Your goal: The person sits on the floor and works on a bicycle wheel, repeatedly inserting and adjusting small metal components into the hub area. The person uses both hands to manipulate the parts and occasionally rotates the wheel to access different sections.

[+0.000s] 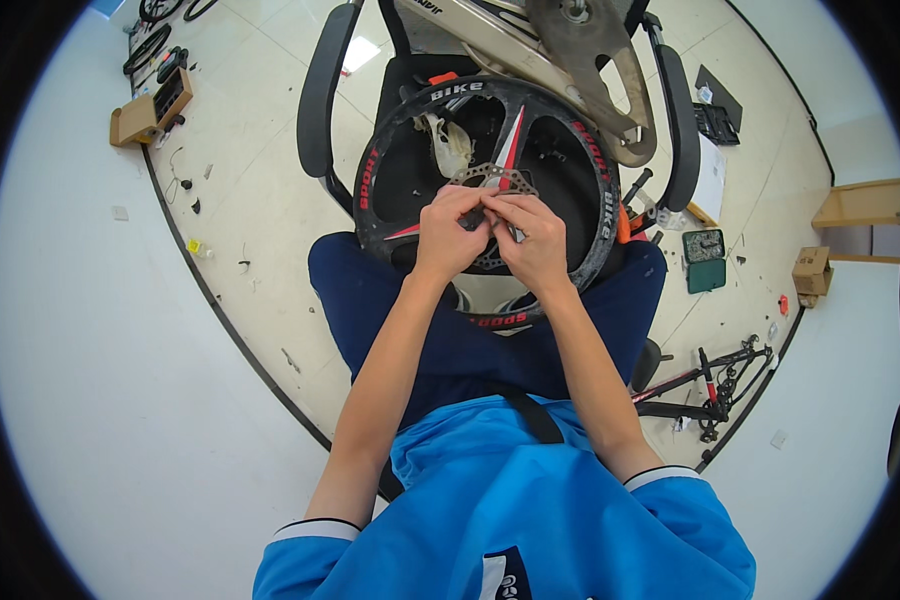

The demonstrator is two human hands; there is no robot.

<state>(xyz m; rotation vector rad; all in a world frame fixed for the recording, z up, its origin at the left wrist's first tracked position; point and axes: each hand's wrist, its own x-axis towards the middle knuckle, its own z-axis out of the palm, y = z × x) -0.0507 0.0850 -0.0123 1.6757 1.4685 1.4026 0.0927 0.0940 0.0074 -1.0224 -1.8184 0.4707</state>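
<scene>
A black bicycle wheel [370, 205] with red lettering and red-and-white spokes lies across my lap and the seat of a black office chair [395, 85]. A perforated metal brake disc [522, 183] sits at its hub. Over the disc my left hand [448, 232] is closed, thumb and fingers pinched. My right hand [533, 238] is closed beside it, and the fingertips of both meet. Whatever they pinch is hidden by the fingers. A whitish crumpled glove or cloth [450, 147] shows through an opening in the wheel.
A beige bicycle frame [500, 38] rests on the chair beyond the wheel, between armrests [316, 100]. On the right floor are a green case [705, 262], a black tool case [715, 124] and a dark bicycle frame [710, 395]. An open cardboard box [135, 122] stands far left.
</scene>
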